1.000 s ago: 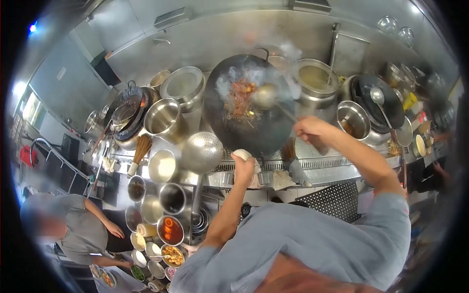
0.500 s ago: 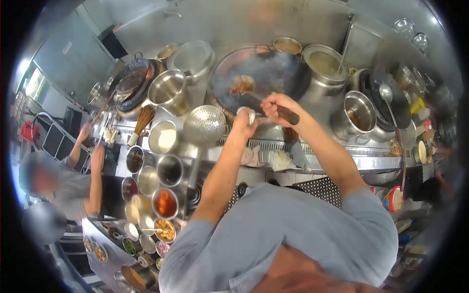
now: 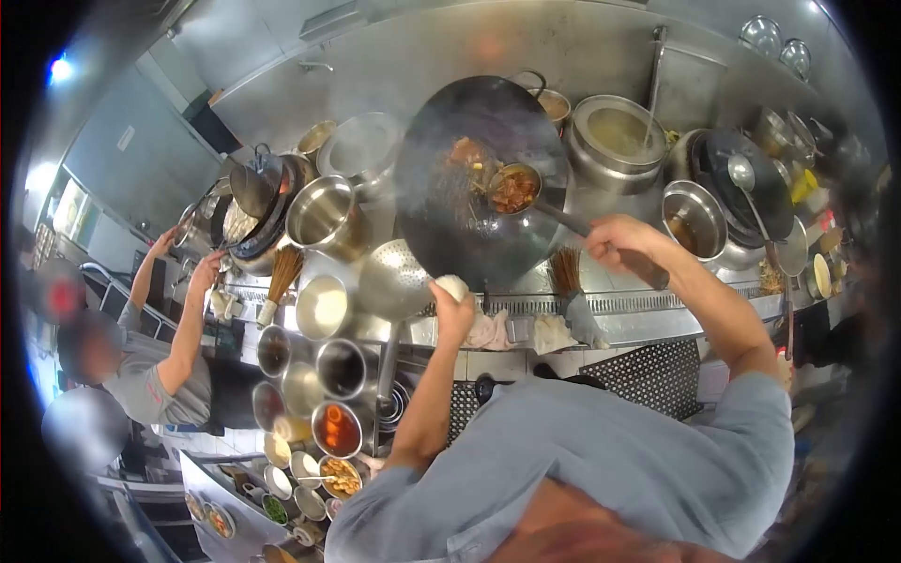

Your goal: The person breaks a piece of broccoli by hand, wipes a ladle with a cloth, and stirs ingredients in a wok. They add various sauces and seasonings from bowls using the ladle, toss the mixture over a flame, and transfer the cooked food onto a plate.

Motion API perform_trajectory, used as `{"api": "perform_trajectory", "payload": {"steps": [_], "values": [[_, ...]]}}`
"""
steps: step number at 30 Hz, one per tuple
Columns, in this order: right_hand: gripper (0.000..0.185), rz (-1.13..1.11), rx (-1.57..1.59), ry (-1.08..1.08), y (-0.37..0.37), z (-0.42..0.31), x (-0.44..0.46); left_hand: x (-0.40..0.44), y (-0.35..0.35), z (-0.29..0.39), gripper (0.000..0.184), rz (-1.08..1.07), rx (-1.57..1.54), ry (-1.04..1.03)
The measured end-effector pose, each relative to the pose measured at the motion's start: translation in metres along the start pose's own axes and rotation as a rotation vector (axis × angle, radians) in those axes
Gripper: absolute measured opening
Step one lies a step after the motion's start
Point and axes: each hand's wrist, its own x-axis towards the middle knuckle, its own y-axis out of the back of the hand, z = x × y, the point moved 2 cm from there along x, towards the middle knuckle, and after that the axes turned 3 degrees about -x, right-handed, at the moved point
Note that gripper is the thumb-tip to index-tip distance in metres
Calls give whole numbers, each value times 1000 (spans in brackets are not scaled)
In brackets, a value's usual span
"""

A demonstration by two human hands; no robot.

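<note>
Large black wok [image 3: 432, 225] is tipped up, its inner face toward me and its far loop handle raised. My left hand [image 3: 455, 319] is closed on a folded white cloth [image 3: 451, 286] at the wok's near left rim; the cloth and fingers hide any near handle. My right hand [image 3: 622, 246] is closed round the handle of a ladle [image 3: 563, 220], its dark grip end sticking out below the fist. Reddish-brown saucy food [image 3: 513, 192] fills the ladle's bowl inside the wok. More food [image 3: 467, 152] clings to the wok behind it.
A perforated strainer [image 3: 389, 281] lies left of the wok, beside steel pots of sauces [image 3: 338, 429]. A lidded pot [image 3: 615, 131] and a steel pot [image 3: 694, 220] stand at right. Left, a co-worker [image 3: 169, 375] handles another wok [image 3: 282, 202]. A bamboo brush [image 3: 565, 272] leans at the stove edge.
The wok has tilted up toward me. The ladle now carries food, and my right hand has moved right and down. My left hand has shifted left and down with the cloth.
</note>
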Motion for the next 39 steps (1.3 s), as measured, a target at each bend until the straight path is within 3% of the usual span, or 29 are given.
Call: {"api": "perform_trajectory", "payload": {"steps": [2, 3, 4, 6, 7, 8, 9, 10, 12, 13, 14, 16, 17, 19, 22, 23, 24, 25, 26, 28, 29, 30, 31, 33, 35, 36, 38, 39], "values": [[17, -51, -82, 52, -11, -2, 1, -12, -9, 30, 77, 30, 134, -26], [20, -78, -15, 72, -20, -3, 2, 0, -21, -3, 67, 22, -80, 15], [20, -67, -9, 70, -24, 1, 11, 1, -28, 13, 56, 11, -190, 68], [23, -323, 380, 61, -32, 15, 47, 6, -32, 21, 36, -44, -100, -18], [23, -328, 375, 56, -33, 20, 60, 8, -35, 17, 36, -37, -101, -16], [11, -363, 454, 6, -37, 26, 71, 10, -38, 9, 27, -70, -328, 44], [25, -399, 529, -47, -41, 29, 79, 13, -38, 1, 18, -99, -558, 101], [25, -407, 516, -59, -45, 31, 81, 12, -34, 14, 18, -81, -562, 102], [25, -463, 677, -97, -46, 37, 79, -1, -25, 68, 6, -30, -781, 445], [27, -451, 706, -111, -44, 39, 83, -5, -18, 88, 4, -64, -681, 432], [27, -455, 697, -126, -46, 39, 83, -11, -15, 112, 5, -99, -394, 249], [29, -388, 698, -51, -47, 35, 81, 6, -19, 117, 5, -91, -191, 257], [31, -438, 694, -41, -44, 36, 83, 19, -21, 109, 5, -84, -202, 259], [26, -423, 641, -14, -40, 38, 80, 45, -32, 65, 10, -126, -779, 613], [28, -300, 528, 29, -32, 43, 69, 72, -38, 22, 21, -133, -880, 748], [34, -185, 299, 108, -28, 45, 60, 57, -25, 26, 31, -173, -787, 678], [40, -73, 73, 182, -23, 46, 50, 54, -24, -27, 36, -413, -1059, 639], [51, -16, 5, 189, -19, 47, 44, 37, -18, -78, 41, -674, -1333, 526], [51, -12, 7, 186, -11, 45, 39, 9, -8, -113, 47, -941, -1592, 391], [52, -75, 25, 239, 8, 44, 31, -77, 38, -50, 54, -455, -783, 814], [52, -121, 82, 228, 22, 47, 39, -108, 43, -71, 57, -417, -783, 988], [52, -146, 70, 232, 33, 50, 52, -138, 29, -103, 56, -338, -706, 1030], [50, -196, 104, 212, 44, 53, 67, -151, 7, -98, 51, -371, -396, 1032], [44, -260, 173, 154, 53, 41, 85, -181, -57, -172, 55, -483, 119, 574], [46, -291, 223, 81, 65, 34, 104, -199, -122, -213, 54, -269, 483, -4], [47, -298, 273, 37, 69, 29, 113, -195, -145, -210, 54, -249, 478, 10], [46, -264, 190, 17, 71, 19, 109, -182, -198, -205, 47, -676, 668, 300], [47, -274, 174, 30, 72, 17, 106, -175, -216, -201, 45, -854, 679, 261]]}}
